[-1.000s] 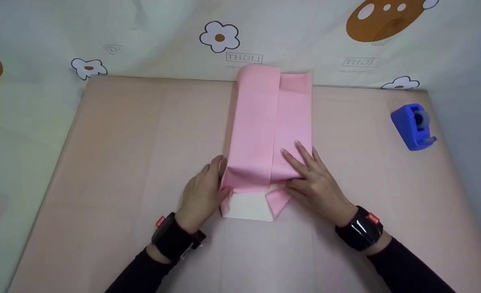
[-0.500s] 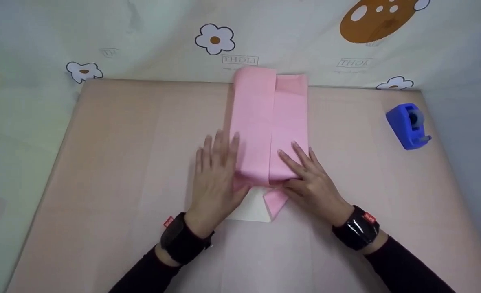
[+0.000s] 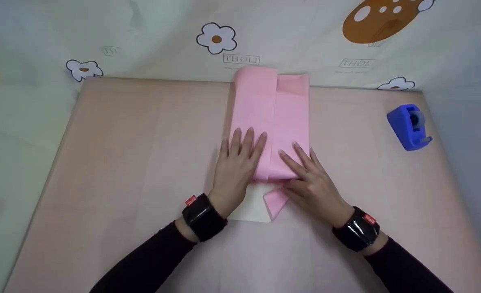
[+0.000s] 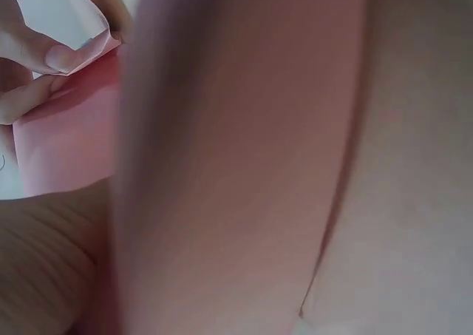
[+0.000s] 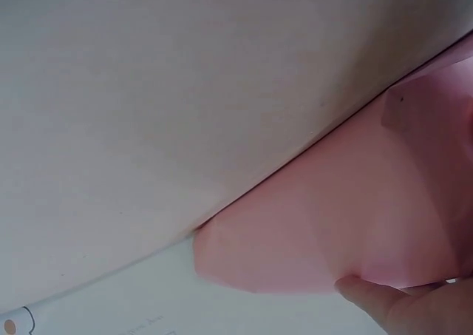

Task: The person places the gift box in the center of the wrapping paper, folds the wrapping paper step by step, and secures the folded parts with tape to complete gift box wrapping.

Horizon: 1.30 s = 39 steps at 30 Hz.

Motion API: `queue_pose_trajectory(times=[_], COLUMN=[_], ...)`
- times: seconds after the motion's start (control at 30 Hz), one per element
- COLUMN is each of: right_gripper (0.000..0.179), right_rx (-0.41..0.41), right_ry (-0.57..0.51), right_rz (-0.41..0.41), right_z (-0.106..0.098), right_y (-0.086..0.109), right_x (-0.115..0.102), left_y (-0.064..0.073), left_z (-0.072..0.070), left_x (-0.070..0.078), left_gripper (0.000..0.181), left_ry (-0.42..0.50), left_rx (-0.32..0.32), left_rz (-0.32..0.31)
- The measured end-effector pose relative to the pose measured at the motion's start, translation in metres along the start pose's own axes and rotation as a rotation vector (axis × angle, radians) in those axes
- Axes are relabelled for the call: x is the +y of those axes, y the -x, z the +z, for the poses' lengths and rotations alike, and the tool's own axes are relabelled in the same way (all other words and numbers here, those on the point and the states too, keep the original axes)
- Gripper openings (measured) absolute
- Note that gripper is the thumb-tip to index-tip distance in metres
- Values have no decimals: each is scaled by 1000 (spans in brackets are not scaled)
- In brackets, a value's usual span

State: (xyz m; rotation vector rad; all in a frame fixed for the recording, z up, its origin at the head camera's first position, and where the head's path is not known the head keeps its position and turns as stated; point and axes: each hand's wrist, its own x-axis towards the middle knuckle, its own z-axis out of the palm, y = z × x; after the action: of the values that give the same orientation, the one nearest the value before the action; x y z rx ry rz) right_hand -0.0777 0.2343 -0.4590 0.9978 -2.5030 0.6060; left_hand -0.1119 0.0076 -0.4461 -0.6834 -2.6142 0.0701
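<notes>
Your left hand (image 3: 234,169) is no longer down at the package's near left corner: it now lies on top, fingers straight and spread over the left panel. Your right hand (image 3: 315,185) stays put, thumb and forefinger pinching the near-end fold, the other fingers spread on top. The pink package (image 3: 291,118) lies mid-table, between your hands, its white flap (image 3: 256,205) toward you. Likely this steadies the top while that fold is held.

Boxed, mirror-reversed "LIGHT" (image 3: 241,59) on the patterned backdrop (image 3: 289,36), with partial repeats (image 3: 356,63) either side, red wristband tags (image 3: 370,219) illegible
</notes>
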Motion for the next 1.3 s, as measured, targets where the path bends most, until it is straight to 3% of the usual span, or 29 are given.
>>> queue_pose_trajectory(times=[0.2, 0.3, 0.37, 0.43, 0.53, 0.63, 0.73, 0.83, 0.93, 1.03, 1.17, 1.3], right_gripper=[8, 9, 11, 11, 10, 8, 8, 9, 10, 10, 9, 11], right_rx=[11, 27, 39, 38, 33, 35, 46, 46, 45, 41, 41, 62], right_ry=[37, 58, 67, 68, 57, 47, 37, 34, 33, 34, 52, 103], right_rz=[5, -3, -11, -8, 0, -1, -2, 7, 14, 19, 21, 20], right_z=[2, 5, 6, 7, 8, 9, 8, 6, 5, 4, 6, 10], right_y=[-3, -3, -3, -3, -2, -2, -2, -2, -1, -1, -2, -5], right_x=[-3, -3, -2, -2, -2, -3, -3, -3, -3, -3, -4, -7], left_y=[-1, -1, 0, 2, 10, 26, 43, 52, 51, 47, 44, 45], left_z=[-3, -4, -5, -5, -4, -3, -4, -6, -8, -9, -9, -9], left_x=[-1, -5, -9, -16, -25, -30, -33, -37, -42, -45, -47, -46], left_gripper=[86, 94, 101, 107, 118, 124, 122, 102, 82, 77, 84, 96], left_ry=[-36, -20, 38, 170, 415, 590, 619, 649, 717, 769, 806, 820], left_rx=[-56, -89, -109, -121, -106, -73, -123, -244, -349, -419, -447, -425], left_rz=[8, 42, 76, 88, 13, -173, -350, -450, -477, -477, -472, -447])
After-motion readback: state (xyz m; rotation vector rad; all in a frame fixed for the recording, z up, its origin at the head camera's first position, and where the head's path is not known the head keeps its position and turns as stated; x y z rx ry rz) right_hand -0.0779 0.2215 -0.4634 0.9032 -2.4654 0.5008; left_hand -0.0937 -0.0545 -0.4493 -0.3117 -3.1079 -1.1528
